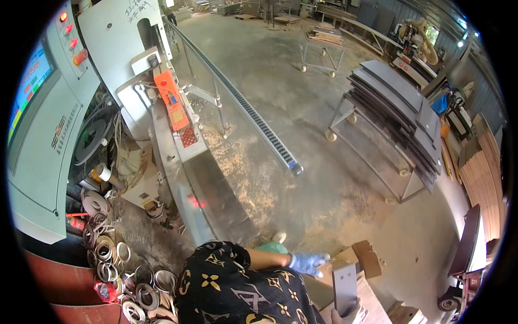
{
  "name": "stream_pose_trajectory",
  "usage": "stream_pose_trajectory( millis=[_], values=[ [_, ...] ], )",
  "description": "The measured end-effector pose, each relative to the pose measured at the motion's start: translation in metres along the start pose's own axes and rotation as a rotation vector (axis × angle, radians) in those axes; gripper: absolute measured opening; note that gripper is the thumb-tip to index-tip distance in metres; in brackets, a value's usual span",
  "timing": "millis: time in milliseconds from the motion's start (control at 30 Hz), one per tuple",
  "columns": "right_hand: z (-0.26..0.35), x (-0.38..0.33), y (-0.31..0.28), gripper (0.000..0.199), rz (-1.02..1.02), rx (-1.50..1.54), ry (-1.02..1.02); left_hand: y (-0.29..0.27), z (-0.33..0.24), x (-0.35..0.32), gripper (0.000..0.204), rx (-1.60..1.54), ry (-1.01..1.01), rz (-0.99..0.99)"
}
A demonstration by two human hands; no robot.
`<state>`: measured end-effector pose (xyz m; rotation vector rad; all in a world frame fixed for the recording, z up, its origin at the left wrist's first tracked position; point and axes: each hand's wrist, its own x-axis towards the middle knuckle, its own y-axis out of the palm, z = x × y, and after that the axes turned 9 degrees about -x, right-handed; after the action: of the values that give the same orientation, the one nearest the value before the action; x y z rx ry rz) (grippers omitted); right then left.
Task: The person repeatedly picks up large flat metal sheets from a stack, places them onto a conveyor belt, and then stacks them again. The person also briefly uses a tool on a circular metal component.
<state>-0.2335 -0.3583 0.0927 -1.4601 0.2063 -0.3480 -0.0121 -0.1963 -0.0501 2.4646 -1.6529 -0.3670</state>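
My left hand (307,264), in a blue glove, reaches out to the right with its fingers extended and nothing in them. It is beside an open cardboard box (369,259), just apart from a narrow grey panel (345,287) with small holes near its top end. My right hand (349,314), in a pale glove and partly cut off by the lower edge, grips the lower end of that panel. The panel stands tilted over a light wooden board (373,305). My patterned black shirt hides what lies below my left arm.
A long machine with a metal bed (208,178) and an orange-red guard (171,100) stands at left, beside a control cabinet (48,129). A roller rail (243,102) juts across the floor. Rolls of edging tape (145,296) lie lower left. A wheeled cart (372,167) carries stacked grey panels (399,102).
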Motion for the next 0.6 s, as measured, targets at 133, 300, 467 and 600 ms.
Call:
stream_pose_trajectory(
  millis=[133,300,467,600],
  values=[
    [0.063,0.123,0.013,0.087,-0.088,0.040,0.039,-0.004,0.024,0.086,0.056,-0.215,-0.085,0.182],
    [0.058,0.234,0.050,0.103,0.000,0.033,-0.140,-0.102,-0.049,0.153,0.045,-0.618,0.054,-0.281],
    [0.071,0.300,0.049,0.105,0.038,0.186,-0.223,-0.233,-0.120,0.162,0.043,-0.587,0.120,-0.554],
    [0.084,0.385,0.044,0.103,0.101,0.101,-0.369,-0.282,-0.157,0.145,0.047,-0.697,0.308,-0.795]
  ],
)
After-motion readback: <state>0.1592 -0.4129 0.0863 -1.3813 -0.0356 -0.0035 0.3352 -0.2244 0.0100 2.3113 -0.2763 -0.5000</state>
